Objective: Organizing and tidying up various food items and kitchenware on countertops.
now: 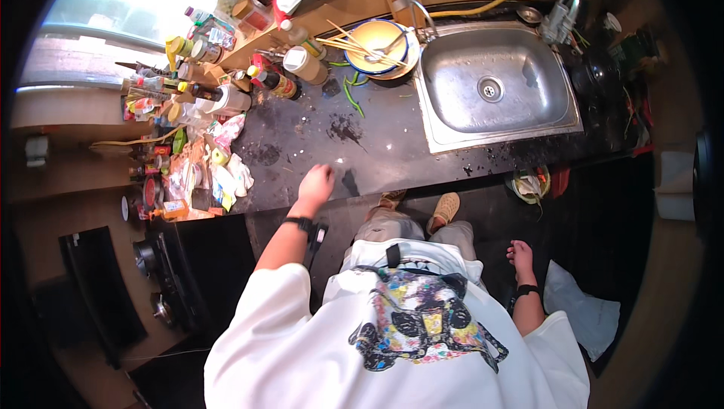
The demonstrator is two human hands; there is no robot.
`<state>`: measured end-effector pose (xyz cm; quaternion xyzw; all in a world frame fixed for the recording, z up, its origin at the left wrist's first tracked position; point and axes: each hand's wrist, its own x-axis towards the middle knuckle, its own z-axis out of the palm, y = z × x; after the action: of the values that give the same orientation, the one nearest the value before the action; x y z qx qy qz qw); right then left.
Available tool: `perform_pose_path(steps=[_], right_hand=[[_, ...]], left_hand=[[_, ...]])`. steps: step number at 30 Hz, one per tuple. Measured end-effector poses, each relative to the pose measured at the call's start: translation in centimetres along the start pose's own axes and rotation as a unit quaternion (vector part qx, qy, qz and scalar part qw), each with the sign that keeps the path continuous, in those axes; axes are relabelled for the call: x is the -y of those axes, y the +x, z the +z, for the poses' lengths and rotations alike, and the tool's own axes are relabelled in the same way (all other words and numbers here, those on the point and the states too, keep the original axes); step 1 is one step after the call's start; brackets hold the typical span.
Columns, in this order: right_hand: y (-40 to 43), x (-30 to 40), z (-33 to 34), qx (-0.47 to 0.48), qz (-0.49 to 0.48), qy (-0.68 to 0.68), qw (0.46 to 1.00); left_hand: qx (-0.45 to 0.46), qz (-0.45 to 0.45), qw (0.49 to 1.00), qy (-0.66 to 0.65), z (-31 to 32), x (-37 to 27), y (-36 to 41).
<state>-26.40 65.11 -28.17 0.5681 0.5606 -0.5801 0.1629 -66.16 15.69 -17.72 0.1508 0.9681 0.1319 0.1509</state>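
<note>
My left hand (317,184) is over the front edge of the dark countertop (390,165), back upward and fingers curled out of sight. Nothing shows in it, and whether it touches the counter I cannot tell. By my right side hangs my right hand (520,255), empty, fingers loosely bent and a little apart. Several green chili peppers (353,96) lie farther back on the counter. Behind them sits a yellow enamel bowl (376,35) with a blue rim, stacked on other dishes. Wooden chopsticks (350,45) and a metal spoon (390,47) rest across it.
A stainless steel sink (469,92) is set in at the right. Sauce bottles (277,82), a lidded container (305,65) and plastic bags (232,174) crowd the left. On the floor are a waste bin (530,184) and a white bag (580,313). A gas stove (164,273) stands lower left.
</note>
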Motion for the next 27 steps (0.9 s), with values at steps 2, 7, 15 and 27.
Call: perform_pose_path(steps=[2, 7, 15, 27], right_hand=[[-2.8, 1.8, 1.4, -0.022, -0.05, 0.029, 0.998], [-10.8, -2.5, 5.0, -0.066, -0.032, 0.008, 0.997], [-22.5, -16.2, 9.4, -0.044, -0.01, -0.127, 0.991], [-25.5, -6.6, 14.4, -0.062, 0.086, -0.115, 0.988]], left_hand=[[0.022, -0.039, 0.998, -0.039, 1.1, 0.8, 5.7], [0.019, -0.173, 0.978, -0.114, 2.2, -0.6, 17.1], [0.025, -0.249, 0.952, -0.179, 3.3, -0.5, 24.7], [-0.118, 0.083, 0.989, -0.039, 3.5, -0.2, 26.8]])
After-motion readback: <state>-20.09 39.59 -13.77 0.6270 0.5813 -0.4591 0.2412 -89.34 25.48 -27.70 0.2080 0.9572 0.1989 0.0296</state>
